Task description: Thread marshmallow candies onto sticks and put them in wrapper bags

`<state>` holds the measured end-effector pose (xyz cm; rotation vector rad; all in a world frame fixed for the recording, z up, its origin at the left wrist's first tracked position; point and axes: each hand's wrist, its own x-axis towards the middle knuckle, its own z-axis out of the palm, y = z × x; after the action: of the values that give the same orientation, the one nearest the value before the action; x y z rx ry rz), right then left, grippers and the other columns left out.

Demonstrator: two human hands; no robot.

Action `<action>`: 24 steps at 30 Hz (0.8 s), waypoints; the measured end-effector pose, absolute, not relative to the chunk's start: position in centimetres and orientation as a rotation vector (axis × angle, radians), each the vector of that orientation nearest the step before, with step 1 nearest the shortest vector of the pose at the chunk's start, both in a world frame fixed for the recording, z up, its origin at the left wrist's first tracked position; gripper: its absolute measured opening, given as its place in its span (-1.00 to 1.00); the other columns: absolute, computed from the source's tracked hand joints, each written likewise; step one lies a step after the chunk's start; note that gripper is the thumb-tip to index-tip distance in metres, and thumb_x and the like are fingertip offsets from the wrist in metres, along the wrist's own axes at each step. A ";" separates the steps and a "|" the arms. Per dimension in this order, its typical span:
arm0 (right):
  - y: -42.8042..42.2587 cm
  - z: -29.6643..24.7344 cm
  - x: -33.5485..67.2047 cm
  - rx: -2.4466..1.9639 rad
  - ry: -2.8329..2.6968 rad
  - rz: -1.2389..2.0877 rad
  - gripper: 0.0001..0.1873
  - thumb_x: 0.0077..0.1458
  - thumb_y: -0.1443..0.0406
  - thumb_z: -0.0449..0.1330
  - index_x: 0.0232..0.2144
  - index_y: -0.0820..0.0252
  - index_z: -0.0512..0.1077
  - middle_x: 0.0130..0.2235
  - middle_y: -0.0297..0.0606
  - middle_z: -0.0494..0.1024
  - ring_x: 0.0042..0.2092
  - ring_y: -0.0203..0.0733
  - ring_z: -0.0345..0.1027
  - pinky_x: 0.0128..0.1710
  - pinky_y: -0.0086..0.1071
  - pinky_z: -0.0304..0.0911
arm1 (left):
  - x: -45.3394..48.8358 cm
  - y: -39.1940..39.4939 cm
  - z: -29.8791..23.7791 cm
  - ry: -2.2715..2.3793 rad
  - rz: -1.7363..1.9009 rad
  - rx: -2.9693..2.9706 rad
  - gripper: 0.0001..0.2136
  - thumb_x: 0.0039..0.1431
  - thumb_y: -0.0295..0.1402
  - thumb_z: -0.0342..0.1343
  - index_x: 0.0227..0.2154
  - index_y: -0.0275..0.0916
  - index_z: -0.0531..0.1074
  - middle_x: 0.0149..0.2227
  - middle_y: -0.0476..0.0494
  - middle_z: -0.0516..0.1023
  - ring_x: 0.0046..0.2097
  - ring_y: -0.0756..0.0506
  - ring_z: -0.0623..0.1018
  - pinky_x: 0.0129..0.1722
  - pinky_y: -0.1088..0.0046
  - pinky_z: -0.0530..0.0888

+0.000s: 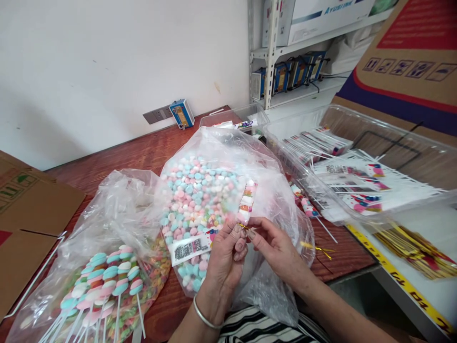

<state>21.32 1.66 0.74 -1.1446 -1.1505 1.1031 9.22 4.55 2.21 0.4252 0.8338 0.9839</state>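
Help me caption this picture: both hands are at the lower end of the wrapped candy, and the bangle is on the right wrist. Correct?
Not quite: the head view shows the bangle on the wrist of the left hand. The rest stands.

In front of the large clear plastic bag of pastel candies point(228, 145), your left hand point(226, 252) and right hand point(274, 243) cover the lower end of the slim clear-wrapped candy stack point(246, 202) and partly hide the thin gold twist tie point(244, 226). To the bag's left, the lower picture edge crops your thin white sticks point(117, 317), and the left edge crops the brown cardboard box point(35, 228). You can't read the small print on the white printed strip point(191, 247) before the bag.
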 end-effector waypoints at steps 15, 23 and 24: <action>2.1 0.6 21.1 -1.218 -1.167 0.993 -0.77 0.16 0.18 0.18 -0.48 0.16 0.37 -0.49 -0.39 0.39 -0.45 -0.30 0.22 -0.47 -0.45 0.17 | 7.4 4.1 0.7 1.199 1.195 1.662 -0.81 0.16 -0.37 0.16 -0.17 -0.14 0.57 -0.28 -0.23 0.56 -0.20 -0.16 0.49 -0.18 0.38 0.35; 3.0 0.6 20.1 -0.992 -0.811 1.342 -0.73 0.02 0.12 0.29 -0.46 0.19 0.39 -0.58 -0.47 0.30 -0.58 -0.40 0.06 -0.57 -0.47 -0.01 | 8.1 4.2 0.4 0.965 1.121 1.317 -0.85 0.31 -0.26 -0.01 -0.24 -0.16 0.42 -0.64 0.11 0.26 -0.62 0.04 0.25 -0.57 0.52 0.20; 3.1 0.8 20.1 -0.974 -0.776 1.397 -0.72 0.00 0.11 0.30 -0.46 0.19 0.39 -0.59 -0.48 0.29 -0.59 -0.41 0.03 -0.59 -0.48 -0.05 | 8.1 4.4 0.3 0.900 1.139 1.306 -0.86 0.31 -0.27 0.00 -0.24 -0.16 0.43 -0.62 0.11 0.27 -0.60 0.05 0.26 -0.55 0.53 0.22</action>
<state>20.14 3.08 0.79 -0.9738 -0.7762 1.3970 8.08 4.38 0.28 1.3062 0.9004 1.1387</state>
